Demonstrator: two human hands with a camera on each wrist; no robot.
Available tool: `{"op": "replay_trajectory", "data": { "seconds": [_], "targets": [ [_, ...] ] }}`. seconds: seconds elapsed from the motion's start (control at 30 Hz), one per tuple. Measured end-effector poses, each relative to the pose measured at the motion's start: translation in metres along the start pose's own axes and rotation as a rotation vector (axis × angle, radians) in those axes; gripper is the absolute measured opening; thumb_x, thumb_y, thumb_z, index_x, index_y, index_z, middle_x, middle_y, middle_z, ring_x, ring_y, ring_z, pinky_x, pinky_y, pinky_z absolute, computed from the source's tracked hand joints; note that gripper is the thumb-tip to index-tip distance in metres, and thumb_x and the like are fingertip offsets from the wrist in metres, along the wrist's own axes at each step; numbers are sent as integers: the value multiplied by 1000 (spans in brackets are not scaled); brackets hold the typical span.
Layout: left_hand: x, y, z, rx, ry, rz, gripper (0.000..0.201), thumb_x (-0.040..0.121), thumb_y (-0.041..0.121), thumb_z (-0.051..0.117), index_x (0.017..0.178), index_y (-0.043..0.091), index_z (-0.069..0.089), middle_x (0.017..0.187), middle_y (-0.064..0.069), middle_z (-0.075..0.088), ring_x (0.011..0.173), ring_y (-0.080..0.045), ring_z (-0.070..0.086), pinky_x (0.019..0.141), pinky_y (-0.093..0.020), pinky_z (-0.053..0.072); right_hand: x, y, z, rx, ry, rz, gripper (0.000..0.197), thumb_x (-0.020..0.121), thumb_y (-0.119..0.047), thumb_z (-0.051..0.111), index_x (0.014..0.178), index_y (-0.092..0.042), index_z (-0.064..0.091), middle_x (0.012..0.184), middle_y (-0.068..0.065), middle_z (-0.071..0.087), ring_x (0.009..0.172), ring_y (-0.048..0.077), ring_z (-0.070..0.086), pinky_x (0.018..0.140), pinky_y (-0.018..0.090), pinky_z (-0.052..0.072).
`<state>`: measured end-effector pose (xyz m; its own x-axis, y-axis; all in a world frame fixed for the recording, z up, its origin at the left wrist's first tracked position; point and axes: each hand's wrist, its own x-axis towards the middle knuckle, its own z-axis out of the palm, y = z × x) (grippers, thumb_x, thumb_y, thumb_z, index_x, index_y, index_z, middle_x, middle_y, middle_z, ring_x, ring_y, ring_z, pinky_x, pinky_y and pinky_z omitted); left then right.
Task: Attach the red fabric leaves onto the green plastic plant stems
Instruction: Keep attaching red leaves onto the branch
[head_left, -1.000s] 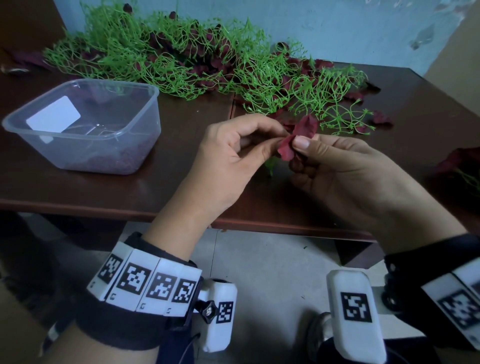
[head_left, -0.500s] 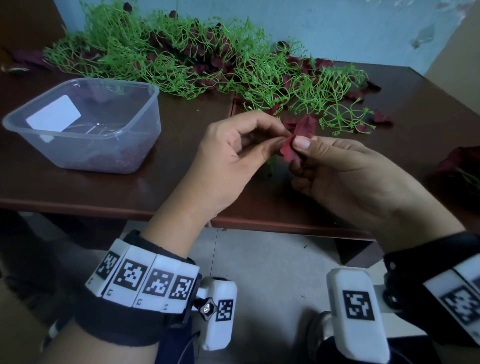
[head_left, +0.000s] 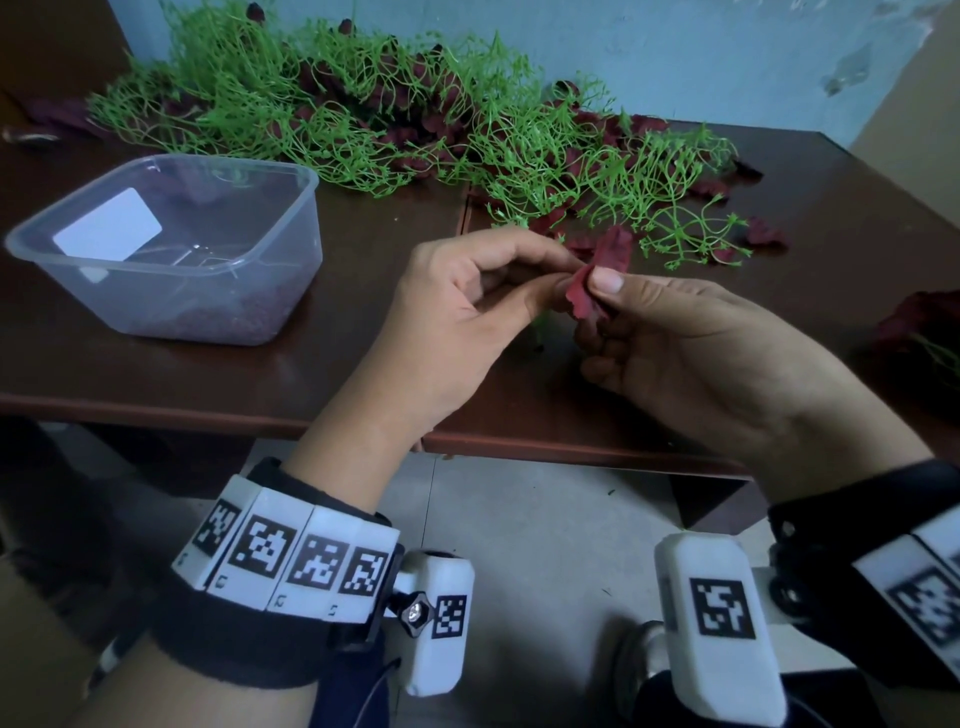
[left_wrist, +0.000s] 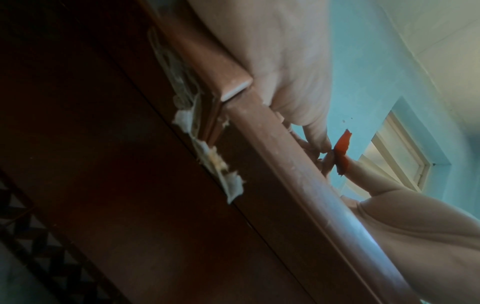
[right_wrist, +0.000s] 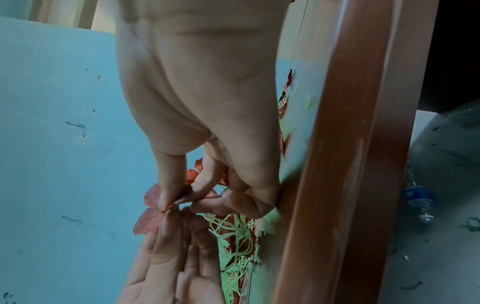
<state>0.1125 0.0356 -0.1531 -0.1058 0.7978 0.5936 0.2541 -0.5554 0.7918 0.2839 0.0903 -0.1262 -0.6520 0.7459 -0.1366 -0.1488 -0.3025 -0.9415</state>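
A red fabric leaf (head_left: 614, 252) is held between both hands above the table's front middle. My left hand (head_left: 569, 273) pinches its left edge with thumb and fingertips. My right hand (head_left: 597, 296) pinches it from the right, thumb on top. A scrap of green stem (head_left: 540, 325) shows under the left fingers; what holds it is hidden. In the right wrist view the leaf (right_wrist: 150, 216) sits between the fingertips of both hands. The left wrist view shows the leaf (left_wrist: 342, 152) edge-on. A tangled pile of green plastic stems (head_left: 395, 130) mixed with red leaves lies along the back.
A clear plastic container (head_left: 208, 306) stands at the left on the dark wooden table (head_left: 156, 374). Loose red leaves (head_left: 763, 234) lie right of the pile. Another red-leaved piece (head_left: 919, 322) sits at the right edge. A blue wall rises behind.
Both hands stay in nearly the same place, still pinching the leaf. The fingertips have shifted only slightly on it.
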Motion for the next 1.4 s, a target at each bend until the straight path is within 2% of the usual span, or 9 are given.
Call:
{"op": "replay_trajectory", "data": {
  "seconds": [0.13, 0.3, 0.43, 0.63, 0.77, 0.93, 1.2, 1.3, 1.4],
  "targets": [
    [0, -1, 0, 6, -11, 6, 14, 91, 3, 72, 104, 10, 71, 92, 0, 72, 89, -5, 68, 83, -23, 53, -1, -1, 1, 17, -8, 18, 13, 84, -19, 61, 86, -9, 68, 76, 4, 58, 65, 11, 54, 62, 24, 40],
    [1, -2, -1, 24, -24, 10, 15, 91, 4, 71, 103, 14, 70, 92, 4, 71, 89, -3, 67, 84, -23, 53, -1, -1, 3, 8, 10, 16, 13, 84, -18, 61, 88, -7, 68, 75, 3, 59, 66, 11, 53, 62, 24, 40],
    [0, -1, -1, 51, 3, 26, 14, 91, 3, 72, 102, 11, 72, 90, 3, 72, 87, -2, 68, 81, -21, 52, 0, 1, 4, 17, 38, 16, 12, 82, -18, 63, 85, -7, 69, 77, 4, 61, 67, 11, 55, 67, 26, 40],
    [-1, 1, 0, -99, 49, -10, 36, 84, -3, 76, 115, 13, 67, 89, -1, 75, 85, -9, 72, 82, -24, 57, -1, 0, 2, 55, 40, 28, 11, 76, -18, 67, 72, -13, 75, 68, 0, 67, 66, 11, 60, 71, 27, 42],
    [-1, 1, -2, -174, 23, -63, 28, 81, 1, 77, 105, 12, 68, 81, 4, 75, 80, -8, 72, 78, -21, 56, -3, -3, 1, 75, 35, 56, 7, 67, -20, 72, 68, -13, 75, 64, -1, 66, 63, 10, 60, 67, 24, 46],
    [-2, 2, -1, -208, 1, -89, 25, 77, -2, 78, 97, 10, 67, 82, 1, 76, 78, -11, 73, 77, -22, 58, -3, -4, 0, 98, 46, 109, 20, 52, -20, 80, 69, -10, 76, 71, 6, 67, 59, 10, 60, 59, 21, 53],
    [-1, 1, -2, -210, 19, -137, 20, 76, -2, 78, 90, 9, 69, 79, -4, 75, 74, -17, 72, 75, -31, 61, 0, -3, -2, 149, -9, 173, 41, 51, -16, 83, 88, 0, 74, 82, 10, 66, 65, 11, 58, 62, 21, 54],
    [-2, 3, -2, -201, 13, -120, 18, 77, -5, 78, 89, 5, 70, 79, -4, 77, 71, -18, 74, 71, -33, 62, 0, -4, -5, 162, -66, 218, 52, 40, -16, 95, 86, -2, 75, 80, 9, 67, 65, 11, 59, 61, 22, 54],
    [-2, 6, -3, -188, 25, -118, 17, 75, -3, 79, 89, 5, 71, 79, -5, 77, 72, -20, 75, 72, -38, 63, -1, -7, -5, 146, -75, 257, 54, 33, -16, 98, 81, -5, 76, 77, 7, 68, 60, 9, 59, 58, 22, 53]
  ]
}}
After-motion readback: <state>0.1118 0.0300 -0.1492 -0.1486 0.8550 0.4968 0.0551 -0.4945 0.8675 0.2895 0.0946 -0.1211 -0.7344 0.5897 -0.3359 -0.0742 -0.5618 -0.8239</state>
